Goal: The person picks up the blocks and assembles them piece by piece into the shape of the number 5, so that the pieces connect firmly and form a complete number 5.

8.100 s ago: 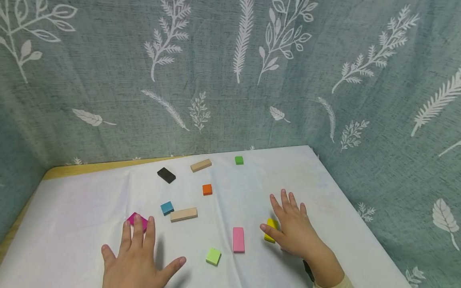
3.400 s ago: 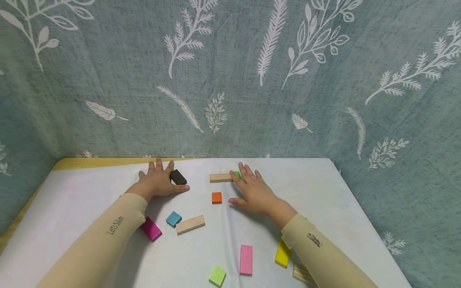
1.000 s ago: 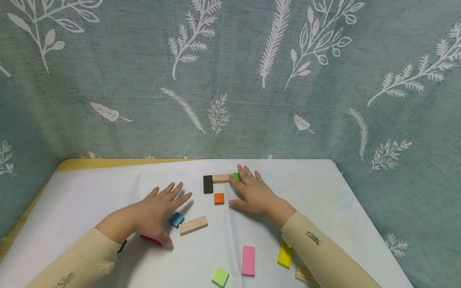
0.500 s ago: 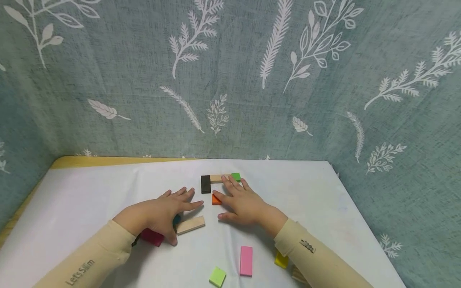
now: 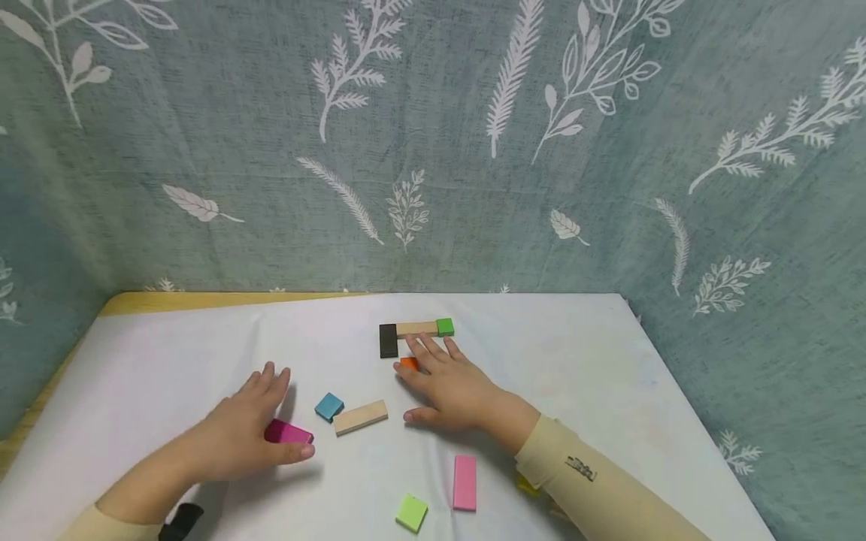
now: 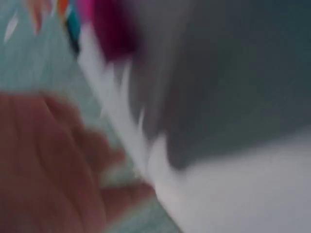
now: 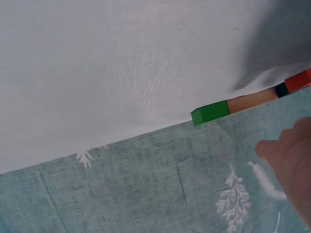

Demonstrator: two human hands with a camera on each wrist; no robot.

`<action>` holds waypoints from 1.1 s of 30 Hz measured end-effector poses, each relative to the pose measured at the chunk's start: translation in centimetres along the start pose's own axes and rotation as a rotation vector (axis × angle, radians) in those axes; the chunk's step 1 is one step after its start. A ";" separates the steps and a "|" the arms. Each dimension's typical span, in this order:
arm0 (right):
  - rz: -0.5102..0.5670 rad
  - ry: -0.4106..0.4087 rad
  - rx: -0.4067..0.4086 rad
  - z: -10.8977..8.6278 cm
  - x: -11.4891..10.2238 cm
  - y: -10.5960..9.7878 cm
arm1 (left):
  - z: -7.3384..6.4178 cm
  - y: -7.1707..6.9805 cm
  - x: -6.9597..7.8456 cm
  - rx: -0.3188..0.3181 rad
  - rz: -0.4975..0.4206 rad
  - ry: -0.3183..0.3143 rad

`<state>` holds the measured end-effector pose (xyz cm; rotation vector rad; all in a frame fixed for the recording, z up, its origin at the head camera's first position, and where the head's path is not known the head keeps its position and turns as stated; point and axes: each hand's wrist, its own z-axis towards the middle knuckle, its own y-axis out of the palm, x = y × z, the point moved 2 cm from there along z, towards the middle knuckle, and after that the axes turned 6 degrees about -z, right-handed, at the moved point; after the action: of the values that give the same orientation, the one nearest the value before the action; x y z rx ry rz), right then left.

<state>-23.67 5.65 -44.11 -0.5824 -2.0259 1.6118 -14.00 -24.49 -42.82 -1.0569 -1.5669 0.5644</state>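
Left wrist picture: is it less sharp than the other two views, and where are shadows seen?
Left wrist view: strongly blurred, the left hand and magenta block smeared, a broad dark patch, probably shadow, on the white cloth; head view: sharper, soft shadows beside the left hand; right wrist view: the green block fairly crisp, a shadow on the white cloth toward upper right.

A grey-green woven fabric curtain (image 5: 257, 120), printed with white leaves (image 5: 192, 203) and feathery white fronds (image 5: 513, 71), hung behind the light-brown wooden desk (image 5: 203, 303) and along both sides. A lightly creased white cloth (image 5: 548, 349) covered most of it, leaving a strip bare at the back left.
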 end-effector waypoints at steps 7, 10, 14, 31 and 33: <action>0.024 0.014 -0.005 0.1 0.1 0.5 | -1.9 3.4 0.2 0.195 0.164 -0.221; 0.031 0.024 0.002 -0.2 0.3 0.4 | -1.7 3.1 0.3 0.200 0.193 -0.264; 0.032 0.036 0.005 -0.5 0.5 0.4 | -1.4 3.0 0.2 0.130 0.205 -0.318; 0.049 0.068 -0.007 0.1 0.8 1.1 | -0.6 3.7 0.4 0.127 0.229 -0.285; 0.040 0.069 -0.006 0.2 0.7 1.2 | -0.8 3.7 0.2 0.139 0.204 -0.265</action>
<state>-24.35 6.18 -45.21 -0.6748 -1.9817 1.5869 -11.99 -22.69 -45.53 -1.0745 -1.6295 0.9723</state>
